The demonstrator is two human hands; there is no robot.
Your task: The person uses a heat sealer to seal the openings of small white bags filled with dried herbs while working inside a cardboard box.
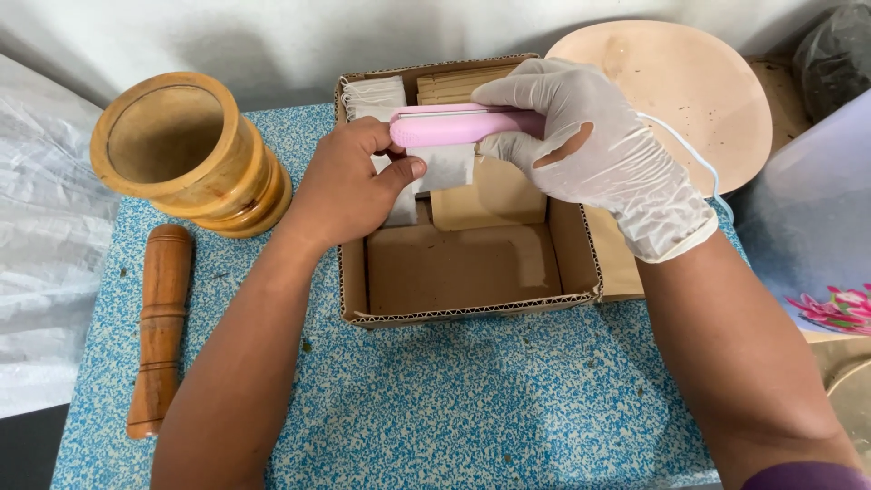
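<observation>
Item: small white sachet (pixel 446 168), clamped in pink sealer (pixel 458 126), above cardboard box (pixel 472 272).
We judge it light, limp, tearable; our bare left hand (pixel 349 186) pinches its edge, gloved right hand (pixel 590 145) squeezes the sealer, apparently closed.

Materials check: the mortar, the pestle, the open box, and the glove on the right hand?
Mortar: turned wood, light tan, faint sheen, grain visible. Pestle: darker reddish wood, smooth, lathe rings. Box: brown corrugated cardboard, fluting shows at the cut edge. Glove on the right hand: thin whitish latex or similar, wrinkled and torn.
</observation>
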